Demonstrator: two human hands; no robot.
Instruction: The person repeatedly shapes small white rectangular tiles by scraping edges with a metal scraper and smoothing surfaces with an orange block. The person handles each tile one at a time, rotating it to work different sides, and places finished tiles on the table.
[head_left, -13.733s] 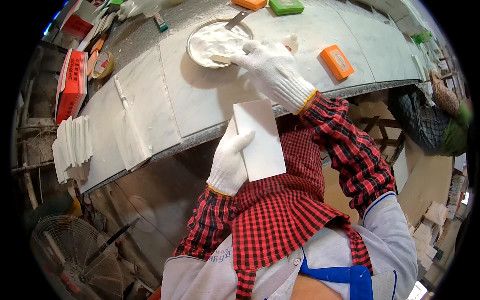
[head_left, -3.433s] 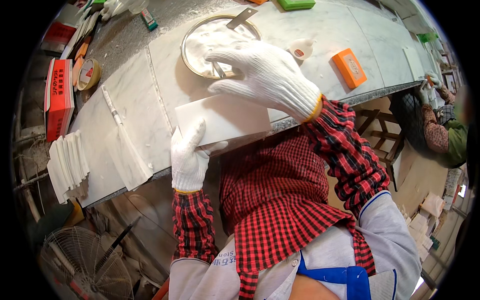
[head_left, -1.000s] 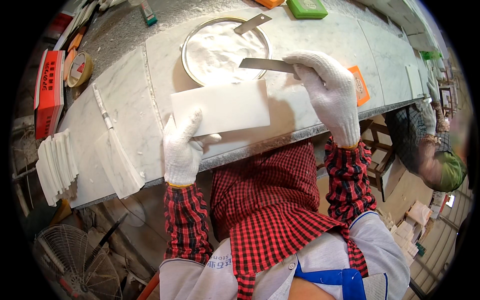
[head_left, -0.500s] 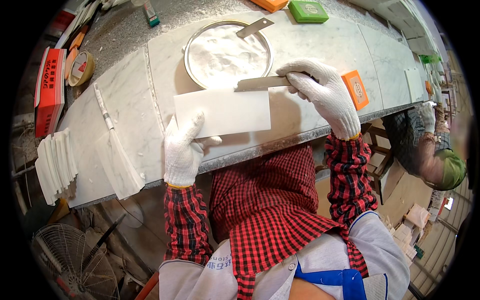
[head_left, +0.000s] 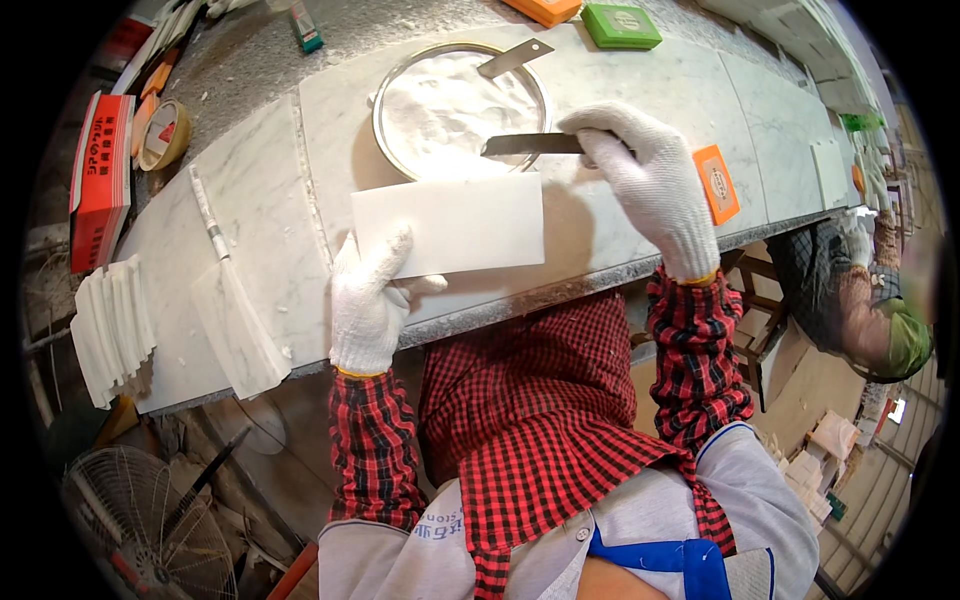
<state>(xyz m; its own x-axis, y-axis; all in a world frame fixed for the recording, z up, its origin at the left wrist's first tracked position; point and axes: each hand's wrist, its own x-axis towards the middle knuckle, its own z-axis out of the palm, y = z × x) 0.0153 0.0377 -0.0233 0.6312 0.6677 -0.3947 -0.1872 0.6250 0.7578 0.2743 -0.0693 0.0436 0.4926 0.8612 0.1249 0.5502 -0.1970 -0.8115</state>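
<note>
At mid-frame I see the slab [head_left: 455, 225], long axis nearly level across the frame, its left end gripped by the left hand [head_left: 368, 300]; the right hand [head_left: 645, 185] grips the blade [head_left: 530, 144], pointing left; the slab lies to that hand's lower left.

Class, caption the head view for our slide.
Left hand holds a white tile; right hand holds a metal blade near a bowl of white material.
</note>
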